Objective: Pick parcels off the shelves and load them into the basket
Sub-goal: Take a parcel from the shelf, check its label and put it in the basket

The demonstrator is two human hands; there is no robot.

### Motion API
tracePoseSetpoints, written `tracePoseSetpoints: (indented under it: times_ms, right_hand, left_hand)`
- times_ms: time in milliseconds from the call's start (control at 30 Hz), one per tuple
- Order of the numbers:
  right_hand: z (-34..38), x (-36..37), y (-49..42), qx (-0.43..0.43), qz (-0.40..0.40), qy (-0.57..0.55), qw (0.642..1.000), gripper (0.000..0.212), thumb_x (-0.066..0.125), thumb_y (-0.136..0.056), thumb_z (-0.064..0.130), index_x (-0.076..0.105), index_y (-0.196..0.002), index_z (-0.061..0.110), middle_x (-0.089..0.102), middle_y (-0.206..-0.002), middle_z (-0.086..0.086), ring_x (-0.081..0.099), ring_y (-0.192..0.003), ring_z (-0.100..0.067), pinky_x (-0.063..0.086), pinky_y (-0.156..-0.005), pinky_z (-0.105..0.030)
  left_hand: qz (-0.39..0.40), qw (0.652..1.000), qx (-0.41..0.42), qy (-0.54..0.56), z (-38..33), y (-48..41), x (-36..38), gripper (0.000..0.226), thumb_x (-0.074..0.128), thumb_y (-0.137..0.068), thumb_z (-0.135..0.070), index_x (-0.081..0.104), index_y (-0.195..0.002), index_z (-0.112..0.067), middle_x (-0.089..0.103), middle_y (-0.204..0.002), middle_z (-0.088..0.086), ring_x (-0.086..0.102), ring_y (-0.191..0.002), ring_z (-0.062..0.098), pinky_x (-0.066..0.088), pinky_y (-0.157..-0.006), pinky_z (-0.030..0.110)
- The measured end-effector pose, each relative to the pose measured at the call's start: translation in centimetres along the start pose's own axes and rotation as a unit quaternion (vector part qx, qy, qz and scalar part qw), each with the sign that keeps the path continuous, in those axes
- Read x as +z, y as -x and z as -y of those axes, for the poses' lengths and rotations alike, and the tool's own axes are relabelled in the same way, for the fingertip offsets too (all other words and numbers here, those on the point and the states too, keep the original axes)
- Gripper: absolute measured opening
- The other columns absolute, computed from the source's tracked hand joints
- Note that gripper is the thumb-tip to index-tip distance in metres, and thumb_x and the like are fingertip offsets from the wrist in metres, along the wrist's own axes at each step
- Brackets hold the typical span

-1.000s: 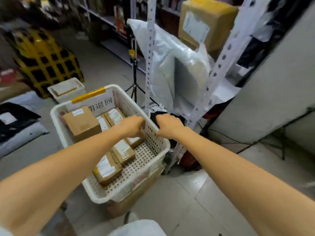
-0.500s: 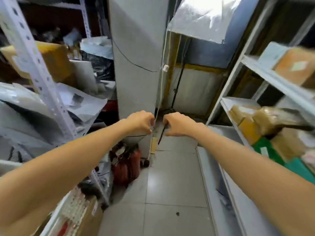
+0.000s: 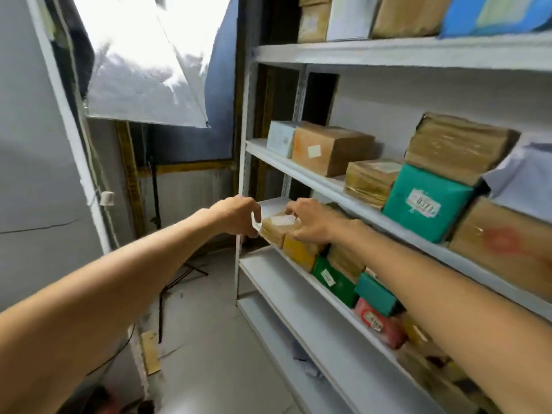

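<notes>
Left of the white shelving unit (image 3: pixel 388 53), a bright softbox (image 3: pixel 143 70) is glowing above its black stand (image 3: pixel 153 189); farther left a grey wall (image 3: pixel 30 174) is rising, pale floor tiles (image 3: pixel 215 339) lying beneath.

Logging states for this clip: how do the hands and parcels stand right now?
Small brown cardboard parcel, white label: at shelf end, held between both hands.
Left hand: grips its left end.
Right hand: grips its right side.
Teal wrapped parcel: rests on shelf above, untouched.

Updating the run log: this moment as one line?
step: pick; left hand: grips small brown cardboard parcel; right hand: grips parcel; place: white metal shelf
</notes>
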State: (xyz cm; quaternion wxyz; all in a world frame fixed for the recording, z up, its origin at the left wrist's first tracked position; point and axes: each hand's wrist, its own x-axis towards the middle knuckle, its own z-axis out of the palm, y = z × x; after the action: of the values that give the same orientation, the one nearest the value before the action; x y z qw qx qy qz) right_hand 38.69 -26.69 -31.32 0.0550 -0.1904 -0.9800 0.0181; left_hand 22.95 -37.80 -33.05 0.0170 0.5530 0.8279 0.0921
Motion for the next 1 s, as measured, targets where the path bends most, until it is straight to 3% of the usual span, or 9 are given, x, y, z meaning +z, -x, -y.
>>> tracePoseSetpoints:
  times_ms: [167,300,467,667,800,1000]
  right_hand:
    - [-1.4,-4.1,-2.2,0.115,-0.032,-0.004,0.993,0.048,0.069,-0.08,0.023,0.054,-0.125,0.015,0.057,-0.123,-0.007,0.056,-0.109,-0.024,0.052,-0.09,-0.041]
    - [-2.2,-4.8,-2.6,0.199,-0.054,-0.004,0.979,0.044,0.069,-0.084,0.021,0.053,-0.124,0.011,0.055,-0.12,-0.007,0.056,-0.106,-0.024,0.052,-0.088,-0.037]
    - [-4.7,-4.2,-2.6,0.302,-0.032,0.018,0.953,0.042,0.066,-0.085,0.023,0.05,-0.122,0.014,0.052,-0.116,-0.006,0.053,-0.099,-0.021,0.049,-0.079,-0.033]
    - [-8.1,-4.7,-3.9,0.343,-0.014,0.038,0.939,0.039,0.066,-0.083,0.024,0.054,-0.117,0.013,0.055,-0.121,-0.008,0.055,-0.106,-0.025,0.049,-0.09,-0.04]
    - [-9.6,-4.2,-4.3,0.359,0.003,0.04,0.932,0.035,0.065,-0.085,0.023,0.053,-0.116,0.013,0.053,-0.122,-0.008,0.054,-0.107,-0.025,0.049,-0.09,-0.04]
    - [-11.6,-5.2,-5.8,0.391,-0.014,0.056,0.919,0.038,0.062,-0.088,0.021,0.05,-0.123,0.01,0.051,-0.127,-0.009,0.054,-0.109,-0.026,0.049,-0.087,-0.038]
  left_hand:
    - [0.014,0.994,0.108,-0.004,0.0,-6.6,-3.3,0.035,0.075,-0.078,-0.034,0.065,-0.11,-0.025,0.066,-0.106,-0.002,0.062,-0.09,0.015,0.052,-0.075,0.029]
    - [0.013,0.983,0.18,-0.023,-0.5,-10.2,-4.0,0.037,0.074,-0.08,-0.037,0.063,-0.113,-0.024,0.063,-0.101,-0.005,0.054,-0.083,0.011,0.039,-0.057,0.018]
    - [0.043,0.973,0.226,-0.009,-1.8,-14.5,-2.6,0.043,0.074,-0.078,-0.042,0.061,-0.116,-0.027,0.065,-0.11,0.001,0.061,-0.094,0.019,0.054,-0.083,0.036]
    - [0.033,0.956,0.291,-0.026,-4.0,-18.8,-1.7,0.039,0.072,-0.08,-0.039,0.062,-0.115,-0.026,0.066,-0.109,0.0,0.062,-0.096,0.021,0.054,-0.082,0.036]
    - [0.027,0.953,0.299,-0.025,-5.5,-22.4,-2.5,0.039,0.071,-0.08,-0.043,0.06,-0.114,-0.027,0.069,-0.1,-0.005,0.062,-0.092,0.017,0.051,-0.074,0.03]
    - [-0.006,0.949,0.312,-0.035,-6.6,-27.1,-2.7,0.042,0.067,-0.082,-0.049,0.06,-0.118,-0.028,0.063,-0.11,-0.004,0.057,-0.093,0.015,0.045,-0.07,0.024]
